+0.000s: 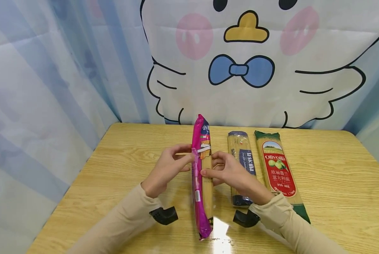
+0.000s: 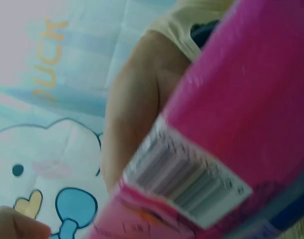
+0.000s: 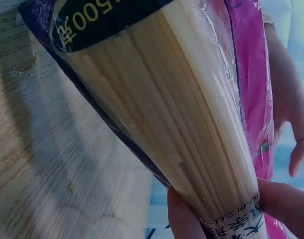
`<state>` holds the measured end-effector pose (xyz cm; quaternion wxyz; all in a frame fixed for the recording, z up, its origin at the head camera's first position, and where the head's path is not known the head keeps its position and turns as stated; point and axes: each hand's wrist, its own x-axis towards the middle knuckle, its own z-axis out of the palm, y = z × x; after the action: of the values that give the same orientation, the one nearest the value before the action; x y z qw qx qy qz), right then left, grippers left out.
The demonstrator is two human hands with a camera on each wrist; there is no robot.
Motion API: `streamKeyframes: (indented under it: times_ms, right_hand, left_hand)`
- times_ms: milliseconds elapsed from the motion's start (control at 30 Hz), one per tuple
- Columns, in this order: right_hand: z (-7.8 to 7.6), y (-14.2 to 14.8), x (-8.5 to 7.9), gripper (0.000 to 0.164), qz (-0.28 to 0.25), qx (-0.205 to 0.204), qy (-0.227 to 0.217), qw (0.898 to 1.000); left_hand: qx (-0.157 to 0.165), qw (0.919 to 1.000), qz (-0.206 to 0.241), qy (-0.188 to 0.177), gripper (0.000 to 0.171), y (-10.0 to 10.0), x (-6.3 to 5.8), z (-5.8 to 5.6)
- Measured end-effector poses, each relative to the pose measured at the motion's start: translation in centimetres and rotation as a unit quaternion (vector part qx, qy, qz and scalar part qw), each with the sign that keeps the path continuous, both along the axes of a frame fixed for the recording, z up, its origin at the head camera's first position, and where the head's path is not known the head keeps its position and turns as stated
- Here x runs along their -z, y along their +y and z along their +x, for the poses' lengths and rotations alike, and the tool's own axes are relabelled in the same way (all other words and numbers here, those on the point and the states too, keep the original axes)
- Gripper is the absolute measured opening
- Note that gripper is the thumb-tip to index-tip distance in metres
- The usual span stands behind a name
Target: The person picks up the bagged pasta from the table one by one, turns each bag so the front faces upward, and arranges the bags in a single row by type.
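Observation:
A long pink packet of spaghetti [image 1: 197, 180] with a clear front stands between both hands in the head view, its clear side turned to the right. My right hand [image 1: 232, 173] pinches its clear side between thumb and fingers; the right wrist view shows those fingertips around the pasta [image 3: 177, 114]. From the left, my left hand [image 1: 168, 167] grips the pink side near the upper part, thumb on top, other fingers partly hidden. A barcode [image 2: 187, 179] on the pink wrapper fills much of the left wrist view.
To the right lie two more packets on the wooden table [image 1: 335, 176]: a clear one with a blue label [image 1: 247, 160] and a green-ended one with a red label [image 1: 278, 169]. A curtain with a cartoon duck [image 1: 240, 102] hangs behind the table's far edge.

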<state>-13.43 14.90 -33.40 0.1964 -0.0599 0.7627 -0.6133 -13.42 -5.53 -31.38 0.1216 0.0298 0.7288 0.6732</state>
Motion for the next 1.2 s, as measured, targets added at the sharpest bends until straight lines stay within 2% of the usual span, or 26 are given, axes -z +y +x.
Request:
streamKeyframes:
  times_ms: [133, 333, 600, 800, 933, 1200]
  right_hand:
    - [0.0, -0.1, 0.0, 0.063, 0.009, 0.009, 0.008, 1.0]
    - [0.2, -0.3, 0.1, 0.063, 0.013, 0.018, 0.02, 1.0]
    - [0.4, -0.6, -0.2, 0.06, 0.047, 0.037, 0.056, 0.997]
    - [0.6, -0.8, -0.5, 0.054, 0.064, 0.041, 0.077, 0.994]
    - [0.7, -0.9, -0.8, 0.056, 0.07, 0.041, 0.081, 0.993]
    - [1.0, -1.0, -1.3, 0.062, 0.077, 0.026, 0.08, 0.994]
  left_hand:
    - [0.031, 0.9994, -0.008, 0.009, 0.05, 0.5, -0.3, 0.4]
    - [0.034, 0.9993, -0.012, 0.006, 0.052, 1.1, 0.0, 0.4]
    - [0.002, 0.9995, -0.033, 0.004, 0.055, 1.6, 0.1, -0.4]
    - [-0.01, 0.9992, -0.038, 0.003, 0.06, 2.0, 0.1, -0.8]
    - [-0.014, 0.999, -0.042, 0.0, 0.062, 2.1, 0.3, -1.0]
    - [-0.03, 0.9992, -0.025, 0.005, 0.054, 2.0, 0.8, -1.3]
